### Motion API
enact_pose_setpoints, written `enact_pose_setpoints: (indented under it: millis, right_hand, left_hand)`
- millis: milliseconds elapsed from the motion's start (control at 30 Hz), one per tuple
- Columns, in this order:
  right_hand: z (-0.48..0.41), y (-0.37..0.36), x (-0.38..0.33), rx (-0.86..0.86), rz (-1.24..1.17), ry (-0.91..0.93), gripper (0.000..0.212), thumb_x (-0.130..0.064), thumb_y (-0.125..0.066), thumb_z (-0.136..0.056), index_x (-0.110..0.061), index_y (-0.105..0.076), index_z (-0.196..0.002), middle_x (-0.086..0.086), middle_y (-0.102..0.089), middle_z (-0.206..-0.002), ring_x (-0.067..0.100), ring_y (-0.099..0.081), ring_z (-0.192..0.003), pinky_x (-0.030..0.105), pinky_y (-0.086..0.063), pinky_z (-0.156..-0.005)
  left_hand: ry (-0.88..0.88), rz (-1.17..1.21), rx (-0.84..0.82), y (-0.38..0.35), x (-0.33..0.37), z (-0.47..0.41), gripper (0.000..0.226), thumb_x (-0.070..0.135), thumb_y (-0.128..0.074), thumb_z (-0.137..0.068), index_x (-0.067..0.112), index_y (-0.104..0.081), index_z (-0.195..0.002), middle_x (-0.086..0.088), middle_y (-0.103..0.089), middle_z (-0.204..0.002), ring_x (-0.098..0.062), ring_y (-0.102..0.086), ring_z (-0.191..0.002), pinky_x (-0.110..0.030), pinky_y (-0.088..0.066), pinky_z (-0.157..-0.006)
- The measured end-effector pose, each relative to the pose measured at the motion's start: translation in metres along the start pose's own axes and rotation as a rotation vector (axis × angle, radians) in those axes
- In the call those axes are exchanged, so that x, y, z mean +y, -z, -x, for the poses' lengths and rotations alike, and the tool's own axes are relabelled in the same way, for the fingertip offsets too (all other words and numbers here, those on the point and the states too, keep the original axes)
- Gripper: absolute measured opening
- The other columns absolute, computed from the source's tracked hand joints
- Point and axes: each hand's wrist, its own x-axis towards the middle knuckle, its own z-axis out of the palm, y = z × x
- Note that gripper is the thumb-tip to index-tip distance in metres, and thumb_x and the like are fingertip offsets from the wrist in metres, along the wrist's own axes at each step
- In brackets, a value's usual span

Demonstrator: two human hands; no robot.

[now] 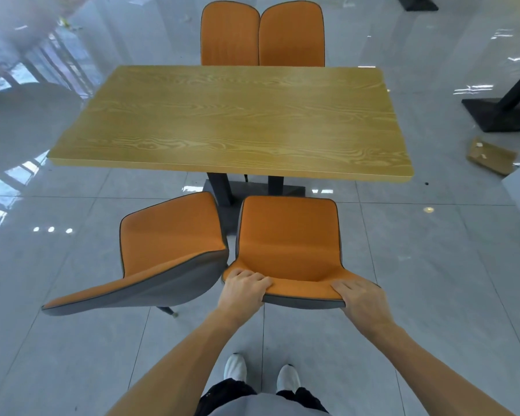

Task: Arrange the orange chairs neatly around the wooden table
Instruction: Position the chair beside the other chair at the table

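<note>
The wooden table point(231, 121) fills the middle of the view. Two orange chairs stand side by side at its far edge, a left one point(229, 34) and a right one point(291, 34), their backs upright. On my side, an orange chair point(288, 238) faces the table squarely; my left hand point(245, 288) and my right hand point(362, 297) grip the top of its backrest. To its left a second near chair point(168, 244) stands turned at an angle, its back swung out to the left.
Black table bases stand at the right point(502, 112) and at the top right point(418, 3). A flat cardboard box point(491, 156) lies on the glossy grey tile floor to the right. My white shoes point(261, 373) are just behind the held chair.
</note>
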Motion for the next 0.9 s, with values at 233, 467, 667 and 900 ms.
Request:
enact_pose_setpoints:
  millis: [233, 467, 667, 900]
  right_hand:
    - [0.002, 0.007, -0.012, -0.104, 0.029, -0.041, 0.039, -0.002, -0.089, -0.037, -0.018, -0.071, -0.068, -0.002, -0.067, -0.056, 0.019, -0.059, -0.042, 0.023, -0.045, -0.038]
    - [0.003, 0.01, -0.016, -0.195, 0.023, -0.104, 0.032, -0.011, -0.086, -0.046, -0.021, -0.066, -0.068, -0.004, -0.064, -0.056, 0.02, -0.056, -0.044, 0.024, -0.042, -0.038]
    - [0.003, 0.028, -0.021, -0.403, 0.004, -0.077, 0.053, -0.047, -0.064, -0.079, -0.022, -0.056, -0.124, -0.002, -0.066, -0.117, 0.022, -0.061, -0.104, 0.039, -0.045, -0.091]
    - [-0.013, 0.049, -0.054, -0.374, -0.072, 0.02, 0.045, -0.052, -0.041, -0.093, -0.021, -0.056, -0.122, -0.002, -0.065, -0.116, 0.018, -0.059, -0.1, 0.034, -0.05, -0.085]
  left_hand:
    - [-0.018, 0.001, 0.018, 0.0, 0.0, 0.006, 0.029, 0.026, -0.088, -0.053, 0.024, -0.07, -0.076, 0.004, -0.073, -0.068, -0.02, -0.069, -0.061, -0.038, -0.058, -0.064]
    - [0.013, -0.029, 0.011, -0.001, -0.001, 0.008, 0.026, 0.029, -0.083, -0.061, 0.026, -0.07, -0.083, 0.006, -0.072, -0.072, -0.02, -0.068, -0.066, -0.035, -0.055, -0.067]
    - [0.126, -0.057, -0.133, 0.003, 0.007, 0.009, 0.037, 0.037, -0.067, -0.08, 0.027, -0.057, -0.114, 0.004, -0.066, -0.108, -0.023, -0.059, -0.102, -0.042, -0.042, -0.095]
    - [0.129, -0.038, -0.12, 0.027, 0.019, 0.02, 0.04, 0.043, -0.058, -0.087, 0.023, -0.053, -0.121, 0.001, -0.062, -0.116, -0.023, -0.056, -0.106, -0.039, -0.045, -0.09]
